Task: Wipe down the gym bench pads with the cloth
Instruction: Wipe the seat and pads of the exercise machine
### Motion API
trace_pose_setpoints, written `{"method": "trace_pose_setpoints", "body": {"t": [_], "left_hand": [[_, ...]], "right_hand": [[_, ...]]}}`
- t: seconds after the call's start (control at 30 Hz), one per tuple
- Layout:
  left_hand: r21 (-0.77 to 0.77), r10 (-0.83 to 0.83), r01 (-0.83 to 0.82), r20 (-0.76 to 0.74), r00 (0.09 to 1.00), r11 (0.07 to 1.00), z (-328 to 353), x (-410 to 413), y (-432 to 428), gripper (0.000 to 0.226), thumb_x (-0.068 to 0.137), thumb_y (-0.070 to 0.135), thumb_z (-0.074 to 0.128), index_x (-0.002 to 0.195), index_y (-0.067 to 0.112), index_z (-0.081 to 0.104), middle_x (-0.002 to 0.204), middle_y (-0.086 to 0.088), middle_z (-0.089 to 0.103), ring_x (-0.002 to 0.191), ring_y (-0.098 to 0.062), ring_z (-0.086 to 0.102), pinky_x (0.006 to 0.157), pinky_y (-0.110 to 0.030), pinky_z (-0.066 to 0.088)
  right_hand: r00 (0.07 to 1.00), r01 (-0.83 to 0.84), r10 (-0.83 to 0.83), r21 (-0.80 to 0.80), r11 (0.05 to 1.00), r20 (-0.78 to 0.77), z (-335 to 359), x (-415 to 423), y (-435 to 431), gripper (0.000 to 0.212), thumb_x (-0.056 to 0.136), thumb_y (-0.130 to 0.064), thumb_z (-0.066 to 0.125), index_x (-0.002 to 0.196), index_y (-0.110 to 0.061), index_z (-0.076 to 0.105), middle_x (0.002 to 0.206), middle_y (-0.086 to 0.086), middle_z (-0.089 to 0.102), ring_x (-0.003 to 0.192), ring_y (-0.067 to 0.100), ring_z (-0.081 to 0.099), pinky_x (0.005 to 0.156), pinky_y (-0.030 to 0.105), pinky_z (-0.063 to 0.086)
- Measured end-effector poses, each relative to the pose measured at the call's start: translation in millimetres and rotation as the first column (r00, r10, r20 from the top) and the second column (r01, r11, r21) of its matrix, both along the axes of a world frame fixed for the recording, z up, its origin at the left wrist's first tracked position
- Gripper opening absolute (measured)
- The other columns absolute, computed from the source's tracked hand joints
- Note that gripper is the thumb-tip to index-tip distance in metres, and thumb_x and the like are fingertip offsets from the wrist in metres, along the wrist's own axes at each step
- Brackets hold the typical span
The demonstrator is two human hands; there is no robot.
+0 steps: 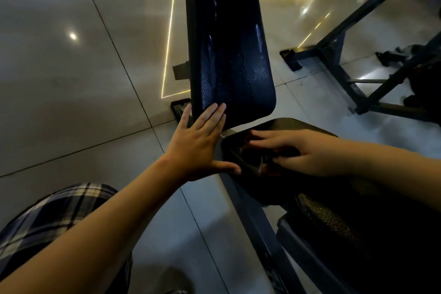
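Observation:
The long black back pad (229, 43) of the bench stretches away from me, its textured surface shiny with wet streaks. My left hand (198, 141) lies flat on its near end, fingers straight, and the thumb reaches out to the edge of the black seat pad (334, 200). On the front of that seat pad lies a dark crumpled cloth (255, 162) with reddish marks. My right hand (310, 153) presses down on the cloth with its fingers stretched out across it.
A grey metal beam (253, 217) of the bench frame runs under the pads toward me. A dark steel rack frame (334, 55) stands on the glossy tiled floor (71, 79) at the right. My leg in plaid shorts (47, 217) is at lower left.

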State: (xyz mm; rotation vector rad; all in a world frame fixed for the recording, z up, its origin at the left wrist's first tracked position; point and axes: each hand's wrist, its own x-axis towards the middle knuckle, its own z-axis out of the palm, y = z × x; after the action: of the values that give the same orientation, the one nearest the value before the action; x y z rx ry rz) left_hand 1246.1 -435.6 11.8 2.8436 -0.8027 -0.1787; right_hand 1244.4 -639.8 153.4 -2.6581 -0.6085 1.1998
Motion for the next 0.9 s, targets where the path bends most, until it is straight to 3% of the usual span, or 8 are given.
{"method": "trace_pose_setpoints", "body": {"t": [0.1, 0.23, 0.33, 0.4, 0.5, 0.63, 0.8, 0.9], "left_hand": [[-0.029, 0.013, -0.012, 0.011, 1.000, 0.999, -6.4, 0.5, -2.9, 0.128, 0.042, 0.090, -0.033, 0.145, 0.014, -0.022, 0.154, -0.001, -0.031, 0.145, -0.019, -0.027, 0.117, -0.056, -0.013], [-0.054, 0.024, -0.023, 0.034, 0.999, 0.998, -11.6, 1.6, -4.4, 0.127, 0.044, 0.089, -0.033, 0.145, 0.013, -0.022, 0.160, -0.002, -0.024, 0.146, -0.018, -0.025, 0.117, -0.056, -0.014], [-0.065, 0.031, -0.026, 0.063, 0.998, 0.998, -14.6, 2.2, -4.5, 0.124, 0.048, 0.089, -0.032, 0.146, 0.014, -0.017, 0.160, -0.001, -0.021, 0.146, -0.017, -0.023, 0.117, -0.056, -0.014], [-0.060, 0.032, -0.028, 0.070, 0.997, 0.998, -13.7, 1.7, -3.3, 0.125, 0.048, 0.089, -0.032, 0.146, 0.015, -0.016, 0.157, 0.001, -0.025, 0.145, -0.016, -0.025, 0.116, -0.056, -0.014], [-0.044, 0.028, -0.025, 0.071, 0.997, 0.999, -11.5, 1.5, -3.5, 0.125, 0.050, 0.091, -0.027, 0.149, 0.015, -0.016, 0.156, 0.001, -0.027, 0.145, -0.016, -0.026, 0.116, -0.056, -0.014], [-0.047, 0.016, -0.013, 0.060, 0.998, 0.999, -12.7, -0.4, -4.1, 0.127, 0.051, 0.093, -0.025, 0.149, 0.014, -0.013, 0.159, -0.001, -0.021, 0.147, -0.018, -0.022, 0.117, -0.055, -0.014], [-0.092, -0.015, 0.027, 0.131, 0.991, 0.995, -18.3, 2.6, -5.3, 0.124, 0.071, 0.091, -0.008, 0.148, 0.002, 0.032, 0.159, -0.015, 0.025, 0.147, -0.030, 0.022, 0.116, -0.057, 0.007], [-0.139, -0.028, 0.047, 0.139, 0.990, 0.989, -18.7, 6.8, -5.0, 0.123, 0.074, 0.091, -0.003, 0.144, -0.001, 0.040, 0.155, -0.018, 0.032, 0.144, -0.032, 0.031, 0.115, -0.054, 0.011]], "right_hand": [[1.000, 0.000, 0.000, 0.002, 1.000, -0.014, 0.1, 1.0, 0.3, 0.054, 0.096, -0.018, 0.050, 0.138, -0.050, 0.037, 0.149, -0.034, 0.017, 0.123, -0.015, 0.027, 0.089, -0.003, 0.027], [0.992, -0.057, 0.058, -0.012, 0.998, 0.109, -22.9, 19.7, 26.1, 0.051, 0.096, -0.014, 0.049, 0.139, -0.039, 0.042, 0.149, -0.018, 0.036, 0.112, -0.009, 0.039, 0.080, -0.009, 0.025], [0.988, -0.072, 0.072, -0.009, 0.997, 0.137, -40.1, 30.5, 44.3, 0.049, 0.095, -0.010, 0.048, 0.139, -0.031, 0.046, 0.144, -0.005, 0.046, 0.113, 0.006, 0.048, 0.077, 0.001, 0.032], [0.988, -0.073, 0.071, 0.006, 0.997, 0.138, -39.6, 28.5, 46.5, 0.051, 0.094, -0.007, 0.048, 0.139, -0.029, 0.046, 0.145, -0.004, 0.045, 0.109, 0.002, 0.046, 0.076, 0.000, 0.029], [0.993, -0.091, 0.088, 0.037, 0.995, 0.082, -17.9, 10.6, 30.9, 0.054, 0.093, -0.007, 0.050, 0.140, -0.033, 0.043, 0.151, -0.015, 0.033, 0.110, -0.016, 0.032, 0.081, -0.012, 0.021], [0.995, -0.045, 0.052, 0.089, 0.995, -0.080, 11.6, -13.1, 1.4, 0.064, 0.091, -0.008, 0.052, 0.133, -0.055, 0.039, 0.147, -0.040, 0.018, 0.130, -0.021, 0.019, 0.097, -0.005, 0.021], [0.999, -0.044, 0.044, 0.046, 0.998, 0.014, -12.9, 10.0, 22.7, 0.056, 0.093, -0.007, 0.050, 0.136, -0.042, 0.044, 0.147, -0.029, 0.029, 0.114, -0.021, 0.034, 0.088, -0.008, 0.024], [0.993, -0.058, 0.058, -0.006, 0.998, 0.107, -38.4, 32.5, 44.6, 0.049, 0.093, -0.007, 0.048, 0.137, -0.029, 0.049, 0.141, -0.015, 0.046, 0.089, -0.016, 0.043, 0.076, -0.005, 0.029]]}}
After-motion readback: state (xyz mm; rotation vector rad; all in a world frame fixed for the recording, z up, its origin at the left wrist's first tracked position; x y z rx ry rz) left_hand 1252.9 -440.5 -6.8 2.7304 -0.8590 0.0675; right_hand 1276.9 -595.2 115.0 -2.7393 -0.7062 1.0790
